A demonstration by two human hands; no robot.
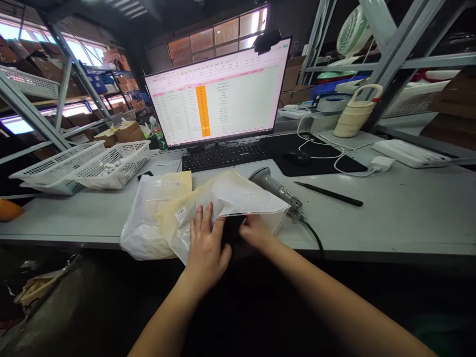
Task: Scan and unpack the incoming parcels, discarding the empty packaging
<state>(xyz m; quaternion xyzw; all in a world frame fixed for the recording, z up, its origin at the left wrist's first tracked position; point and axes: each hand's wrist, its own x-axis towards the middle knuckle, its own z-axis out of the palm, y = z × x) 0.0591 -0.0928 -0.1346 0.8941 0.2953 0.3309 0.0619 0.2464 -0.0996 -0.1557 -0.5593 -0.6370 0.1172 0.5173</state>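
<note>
1. Left hand (207,243) flat and open, fingers spread, pressing down on the yellowish plastic bag (223,203) near the front edge of the desk (390,213).
2. Right hand (255,233) at the bag's open end, fingers tucked around something dark (232,229) at the mouth; can't tell how tight the grip is, or what the dark item actually is.
3. Small white barcode label (180,214) stuck on that bag, just left of the left hand.
4. Second bag (148,218), whiter, lying under and to the left of the first, partly overlapped by it.
5. Handheld scanner (277,191) lying on its side just right of the bag, touching its edge, cable trailing off the front of the desk.
6. Black pen (329,194) a bit further right, well clear of both hands.
7. Behind all that: black keyboard (226,154), monitor (219,94) showing a spreadsheet with an orange column, dark mouse mat (334,163) with a mouse (297,157) on it.
8. White mesh baskets (111,166) off to the left on the desk.
</note>
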